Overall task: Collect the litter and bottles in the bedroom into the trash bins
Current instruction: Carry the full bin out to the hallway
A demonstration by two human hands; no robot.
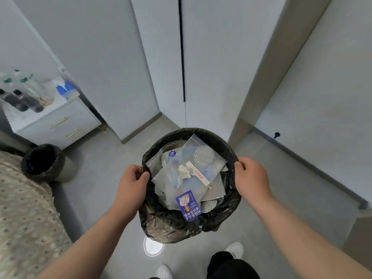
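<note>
Grey floor tiles [104,178] lie open ahead and run up to pale wardrobe doors [211,67], which close off the far side. At the left, a patterned bed [24,208] takes the near corner. Beyond it stands a white nightstand [60,121] crowded with bottles [20,99] and a blue tissue pack [66,89]. A second bin [68,170] with a black liner stands on the floor between the bed and the nightstand, well apart from the hands. A skirting line borders the floor along the right wall.

Straight in front of the person, near their white shoes [234,249], is the trash bin [201,132]. The left hand [131,184] pinches its rim, thumb inside and fingers curled outside. The right hand [251,178] grips the opposite rim with its fingers curled over it. Whether its base touches the floor cannot be told.

A crinkled black liner is folded over the rim. The bin is nearly full of clear plastic bags [181,184], a crumpled tissue [184,172], a white paper sleeve [198,174] and a blue packet [186,205].
</note>
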